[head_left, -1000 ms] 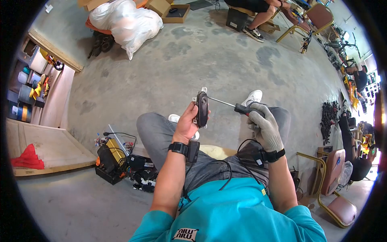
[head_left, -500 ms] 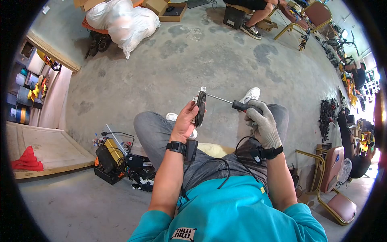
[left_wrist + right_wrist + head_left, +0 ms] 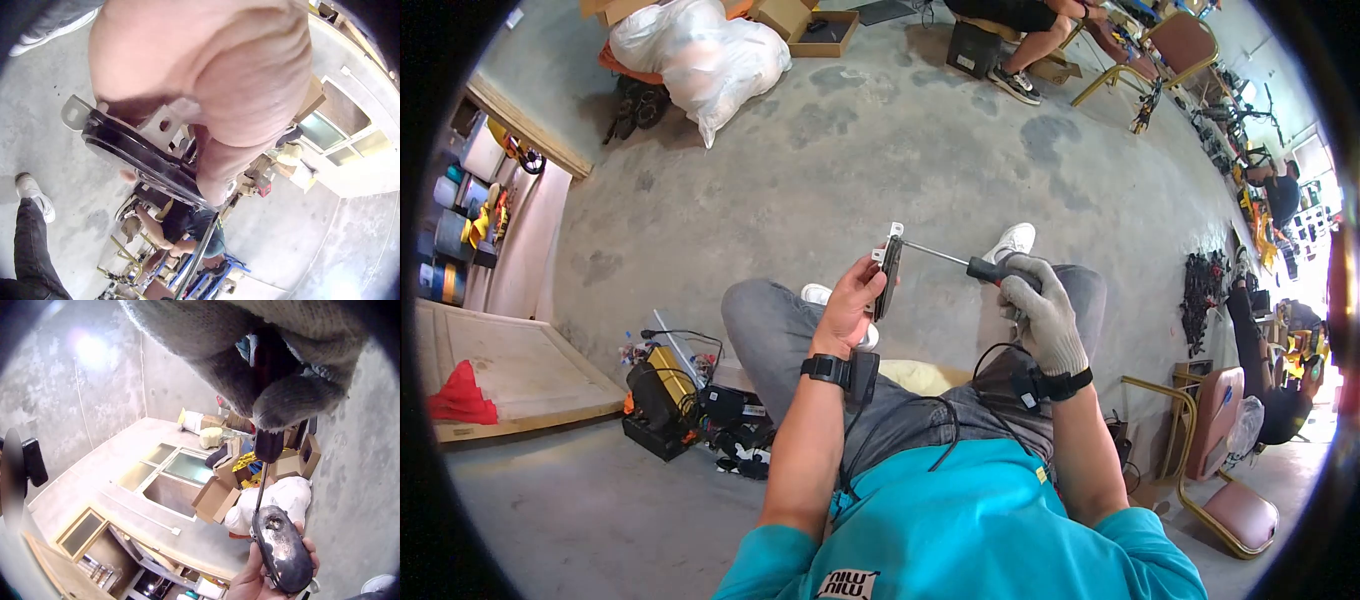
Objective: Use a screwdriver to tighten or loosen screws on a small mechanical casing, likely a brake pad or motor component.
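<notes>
My bare left hand (image 3: 848, 305) holds a dark oval housing (image 3: 887, 278) with pale metal tabs at its edge. It looks nearly edge-on in the head view. From the left wrist, the thumb and fingers grip the housing (image 3: 140, 156), a holed tab (image 3: 165, 125) near the thumb. A gloved right hand (image 3: 1045, 312) grips a screwdriver (image 3: 982, 269) by its dark handle, its thin shaft pointing left. The shaft's tip meets the housing's upper rim. The right wrist view shows the housing's scuffed, partly shiny face (image 3: 284, 547) with a rough hole near the top.
Black equipment and cables (image 3: 700, 395) lie on the floor at left, beside a low wooden platform (image 3: 520, 370). A white bag (image 3: 700, 65) and open carton (image 3: 825, 35) are ahead. A chair (image 3: 1220, 430) stands at right. Another person (image 3: 1040, 40) sits farther off.
My left hand has turned the housing from showing part of its face to nearly edge-on. Both hands appear slightly farther left, and the screwdriver still reaches the housing's upper rim.
</notes>
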Motion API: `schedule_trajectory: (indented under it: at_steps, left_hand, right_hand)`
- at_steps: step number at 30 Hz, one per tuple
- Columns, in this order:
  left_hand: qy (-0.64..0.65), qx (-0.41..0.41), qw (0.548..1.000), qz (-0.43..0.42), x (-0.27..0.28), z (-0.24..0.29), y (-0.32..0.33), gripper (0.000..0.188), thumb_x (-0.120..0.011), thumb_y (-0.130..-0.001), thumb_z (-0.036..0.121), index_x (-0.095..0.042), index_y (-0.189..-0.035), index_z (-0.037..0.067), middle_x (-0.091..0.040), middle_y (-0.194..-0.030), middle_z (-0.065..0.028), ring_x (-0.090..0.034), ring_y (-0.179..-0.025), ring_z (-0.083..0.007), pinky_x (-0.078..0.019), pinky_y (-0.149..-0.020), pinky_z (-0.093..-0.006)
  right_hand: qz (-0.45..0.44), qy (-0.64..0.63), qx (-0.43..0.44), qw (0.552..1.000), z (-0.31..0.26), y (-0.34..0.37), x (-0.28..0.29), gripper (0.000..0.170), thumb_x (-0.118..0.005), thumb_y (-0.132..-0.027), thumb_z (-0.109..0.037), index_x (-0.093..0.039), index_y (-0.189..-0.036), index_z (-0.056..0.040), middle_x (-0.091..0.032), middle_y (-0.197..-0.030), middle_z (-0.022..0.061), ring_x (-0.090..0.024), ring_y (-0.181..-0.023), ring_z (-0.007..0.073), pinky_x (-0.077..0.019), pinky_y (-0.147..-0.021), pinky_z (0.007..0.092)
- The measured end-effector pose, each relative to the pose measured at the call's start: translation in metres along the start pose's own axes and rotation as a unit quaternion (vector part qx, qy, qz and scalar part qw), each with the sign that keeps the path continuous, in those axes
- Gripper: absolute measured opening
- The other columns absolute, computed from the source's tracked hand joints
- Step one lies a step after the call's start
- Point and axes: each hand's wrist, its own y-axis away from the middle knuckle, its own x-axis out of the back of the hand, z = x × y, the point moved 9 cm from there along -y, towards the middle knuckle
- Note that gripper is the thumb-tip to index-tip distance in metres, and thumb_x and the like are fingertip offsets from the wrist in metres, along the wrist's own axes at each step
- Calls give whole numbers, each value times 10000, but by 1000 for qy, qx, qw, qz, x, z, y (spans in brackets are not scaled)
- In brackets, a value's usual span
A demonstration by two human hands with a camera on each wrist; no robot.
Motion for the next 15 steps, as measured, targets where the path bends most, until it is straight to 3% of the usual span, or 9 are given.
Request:
schedule_trajectory:
  at_steps: [1,12,14,15]
  left_hand:
    - [-15,-11,1000,-9,-1,1,-1,438,-662,-990,144,-540,-1397,39,-649,-1270,-83,-651,-1055,-166,-542,-912,-283]
    - [-12,22,1000,4,-1,0,4,492,-691,-971,134,-521,-1418,20,-644,-1269,-86,-634,-1075,-168,-522,-939,-290]
    - [-14,35,999,8,-2,0,5,492,-715,-955,125,-564,-1420,74,-646,-1150,-7,-622,-1016,-136,-499,-923,-284]
    - [-21,28,999,18,0,0,5,495,-716,-953,124,-560,-1420,67,-641,-1159,-11,-618,-1027,-138,-498,-937,-289]
  right_hand:
    - [1,-6,3,1000,2,1,1,403,-676,-901,-121,-559,-1249,46,-636,-947,86,-624,-803,136,-524,-737,268]
    - [17,52,57,997,-14,9,1,343,-675,-868,-83,-601,-1188,14,-651,-914,58,-633,-815,122,-521,-798,273]
    - [34,87,49,994,-17,12,-1,354,-674,-870,-72,-604,-1206,14,-654,-918,61,-638,-817,123,-527,-798,278]
    - [35,104,61,992,-22,13,-4,346,-668,-881,-68,-605,-1211,16,-653,-916,61,-637,-812,121,-530,-786,277]
